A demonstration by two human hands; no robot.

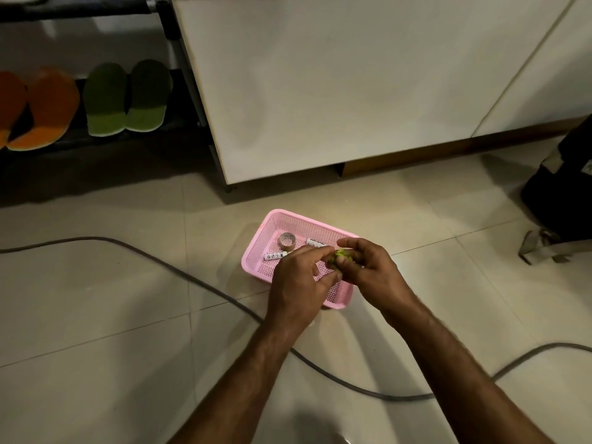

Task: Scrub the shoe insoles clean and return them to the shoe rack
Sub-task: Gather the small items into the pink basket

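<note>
Two green insoles (126,97) and two orange insoles (40,107) lie side by side on the lower shelf of the dark shoe rack (179,43) at the upper left. Both of my hands meet over a pink mesh basket (272,225) on the floor. My right hand (371,270) grips a small green scrubbing pad (341,255), mostly hidden by fingers. My left hand (299,280) pinches the same pad from the left side with thumb and fingertips.
Inside the basket lie a small roll of tape (287,240) and two white tubes (275,255). A grey hose (198,283) snakes across the tiled floor. A white cabinet (336,84) stands behind, and a dark bag (563,193) sits at the right.
</note>
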